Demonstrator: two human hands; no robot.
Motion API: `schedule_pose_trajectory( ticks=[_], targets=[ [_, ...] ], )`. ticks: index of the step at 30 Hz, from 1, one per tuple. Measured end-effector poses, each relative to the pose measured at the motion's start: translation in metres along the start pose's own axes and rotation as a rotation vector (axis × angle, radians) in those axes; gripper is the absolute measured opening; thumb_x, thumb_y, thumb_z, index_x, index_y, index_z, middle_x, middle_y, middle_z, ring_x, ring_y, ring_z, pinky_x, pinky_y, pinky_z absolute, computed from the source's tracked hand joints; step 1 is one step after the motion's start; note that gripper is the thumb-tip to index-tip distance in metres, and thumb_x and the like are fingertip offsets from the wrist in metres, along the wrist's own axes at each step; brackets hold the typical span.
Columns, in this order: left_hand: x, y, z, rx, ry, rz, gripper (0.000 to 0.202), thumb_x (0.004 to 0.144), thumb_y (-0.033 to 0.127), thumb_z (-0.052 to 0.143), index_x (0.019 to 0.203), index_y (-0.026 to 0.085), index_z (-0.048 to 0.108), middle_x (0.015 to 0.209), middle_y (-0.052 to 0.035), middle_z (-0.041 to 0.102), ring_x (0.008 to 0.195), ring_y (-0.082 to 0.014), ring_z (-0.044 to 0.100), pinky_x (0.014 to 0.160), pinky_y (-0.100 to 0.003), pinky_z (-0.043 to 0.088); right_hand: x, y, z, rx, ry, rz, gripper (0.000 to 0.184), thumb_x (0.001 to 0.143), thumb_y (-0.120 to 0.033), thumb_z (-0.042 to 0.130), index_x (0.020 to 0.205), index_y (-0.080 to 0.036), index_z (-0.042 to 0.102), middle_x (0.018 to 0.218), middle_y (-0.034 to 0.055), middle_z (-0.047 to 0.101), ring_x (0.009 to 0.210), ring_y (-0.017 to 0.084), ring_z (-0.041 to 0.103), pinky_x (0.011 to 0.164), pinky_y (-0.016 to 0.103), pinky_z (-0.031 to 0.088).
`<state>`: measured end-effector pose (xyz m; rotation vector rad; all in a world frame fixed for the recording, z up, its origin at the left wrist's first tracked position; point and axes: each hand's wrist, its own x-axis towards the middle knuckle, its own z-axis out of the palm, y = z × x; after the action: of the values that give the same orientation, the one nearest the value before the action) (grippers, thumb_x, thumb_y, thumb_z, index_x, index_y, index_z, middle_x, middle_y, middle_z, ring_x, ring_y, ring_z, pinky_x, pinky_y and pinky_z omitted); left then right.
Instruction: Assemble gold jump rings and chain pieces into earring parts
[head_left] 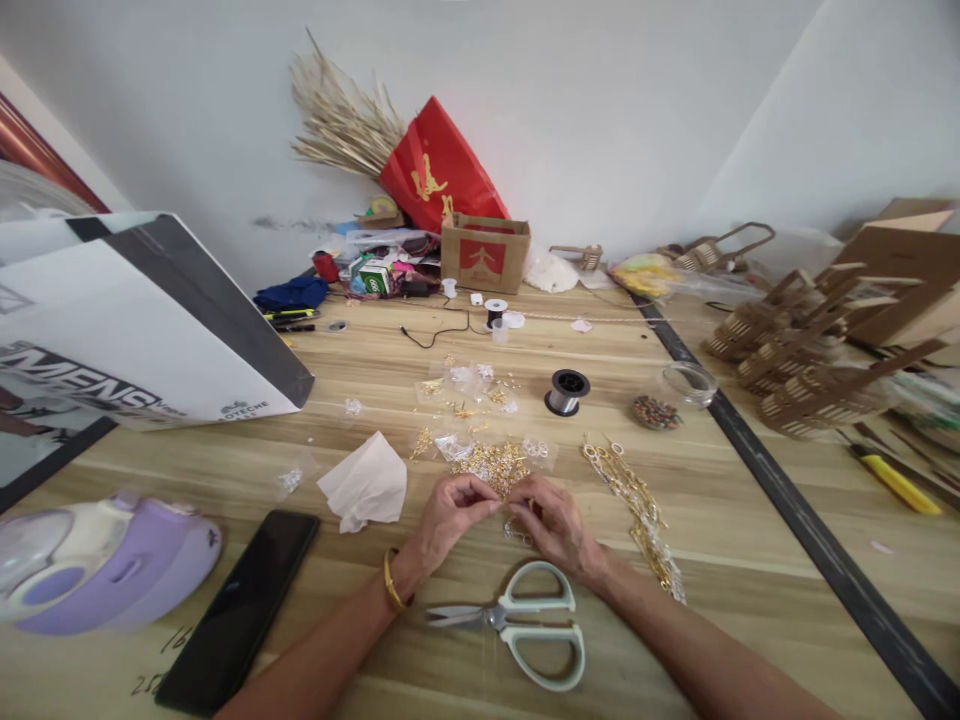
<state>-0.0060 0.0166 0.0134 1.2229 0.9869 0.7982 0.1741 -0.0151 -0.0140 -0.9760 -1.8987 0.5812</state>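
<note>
My left hand [448,512] and my right hand [553,522] meet over the wooden table [720,520], fingers pinched together on something tiny that I cannot make out, right beside a pile of small gold findings [495,464]. A gold bangle is on my left wrist. Pale green scissors [525,620] lie shut just below my hands. A row of gold chains [637,505] lies to the right of my right hand. A crumpled white tissue [366,482] sits to the left.
A black phone [240,608] and a purple device [97,565] lie at the front left, beside a large white bag [135,330]. A wire spool [566,392], a bead jar [658,410], a red bag [442,170], a cardboard box [484,255] and wooden baskets [810,350] stand farther back.
</note>
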Motion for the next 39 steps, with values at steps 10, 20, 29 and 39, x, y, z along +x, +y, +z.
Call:
schedule_pose_trajectory(
  ticks=[10,20,29,39],
  targets=[
    [0.001,-0.005,0.002,0.028,0.025,0.035,0.012,0.061,0.022,0.074,0.065,0.013,0.067,0.065,-0.0026,0.067,0.064,-0.0138,0.058,0.063,-0.024,0.045,0.001,0.001,0.002,-0.013,-0.024,-0.006,0.008,0.091,-0.021,0.05,0.09,-0.019,0.058,0.076,0.0044,0.062,0.067,0.015,0.056,0.06,0.027,0.045],
    [0.001,-0.012,0.005,0.092,0.04,0.102,0.006,0.064,0.019,0.07,0.066,0.013,0.067,0.065,-0.0032,0.067,0.064,-0.0142,0.059,0.063,-0.024,0.046,0.002,-0.001,0.001,-0.017,-0.05,-0.024,0.009,0.092,-0.019,0.048,0.091,-0.019,0.056,0.076,0.0042,0.06,0.067,0.015,0.055,0.059,0.026,0.045],
    [0.001,-0.013,0.005,0.095,0.047,0.1,0.01,0.064,0.023,0.072,0.066,0.014,0.066,0.065,-0.0034,0.067,0.063,-0.0143,0.059,0.063,-0.024,0.046,0.001,0.0,0.001,-0.035,-0.055,-0.026,0.009,0.093,-0.02,0.046,0.094,-0.019,0.055,0.076,0.0041,0.059,0.067,0.015,0.055,0.059,0.026,0.045],
    [0.001,-0.012,0.005,0.104,0.07,0.123,0.005,0.066,0.019,0.069,0.067,0.014,0.067,0.067,-0.0034,0.067,0.066,-0.0151,0.059,0.065,-0.024,0.046,0.0,0.003,0.002,-0.014,-0.067,0.003,0.008,0.092,-0.02,0.047,0.095,-0.02,0.055,0.077,0.0032,0.058,0.068,0.015,0.054,0.061,0.027,0.044]
  ],
)
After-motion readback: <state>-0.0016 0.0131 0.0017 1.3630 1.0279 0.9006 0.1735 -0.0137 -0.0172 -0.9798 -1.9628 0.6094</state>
